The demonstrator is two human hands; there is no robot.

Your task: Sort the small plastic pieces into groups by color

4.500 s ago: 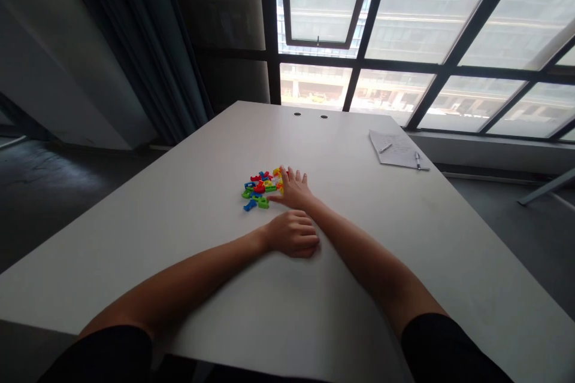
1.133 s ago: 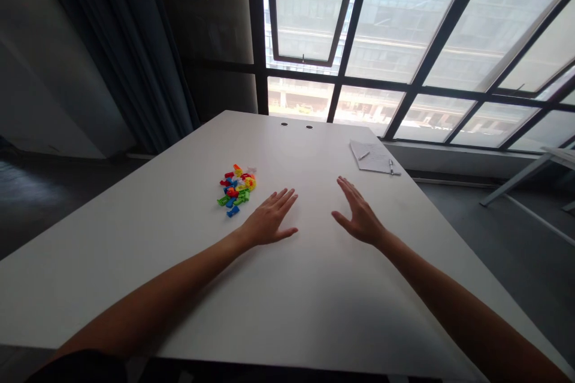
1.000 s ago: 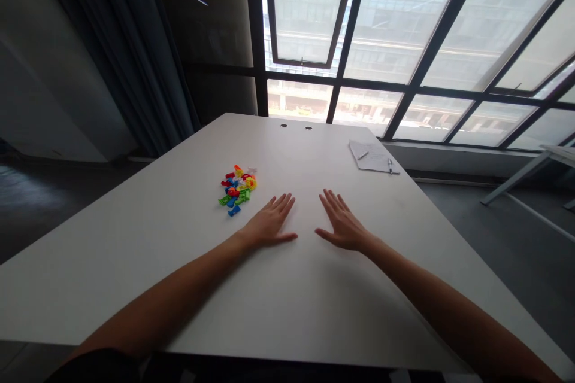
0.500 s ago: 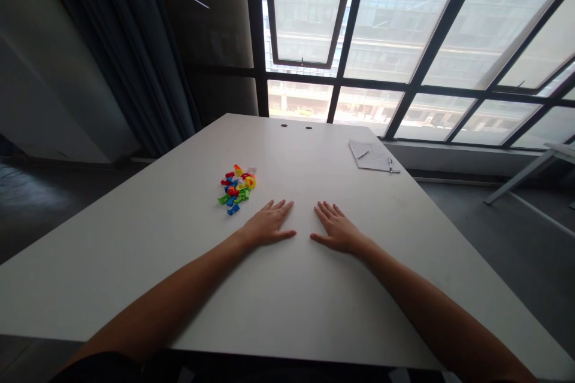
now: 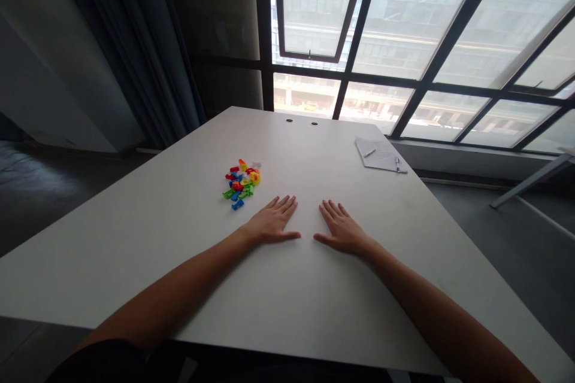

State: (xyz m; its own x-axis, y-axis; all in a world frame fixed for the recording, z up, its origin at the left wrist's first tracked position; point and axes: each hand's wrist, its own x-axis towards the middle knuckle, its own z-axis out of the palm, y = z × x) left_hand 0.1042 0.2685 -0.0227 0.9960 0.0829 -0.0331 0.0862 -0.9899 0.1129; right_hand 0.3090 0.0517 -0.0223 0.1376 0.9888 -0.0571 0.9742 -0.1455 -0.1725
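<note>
My left hand [image 5: 273, 221] lies flat on the white table [image 5: 269, 293], its fingers stretched forward and the thumb pointing inward. Opposite it, my right hand [image 5: 340, 228] rests palm down in the same way, with a narrow gap between the two thumbs. Neither hand holds anything. Just beyond and to the left of my left hand is a loose pile of small plastic pieces [image 5: 242, 182] in red, yellow, green, blue, orange and white. One blue piece [image 5: 238, 204] sits at the pile's near edge, closest to my left hand. Their exact kind is too small to tell.
Toward the table's far right lie sheets of paper [image 5: 381, 154] with handwriting, a pen [image 5: 369, 152] on them and another pen [image 5: 398, 165] by their right edge. Two dark round inserts [image 5: 289, 120] mark the far end. Windows and a dark curtain [image 5: 130, 42] stand behind.
The whole view has shifted and tilted slightly with the head. Both hands stay flat in the same place on the table, and the pile is unchanged.
</note>
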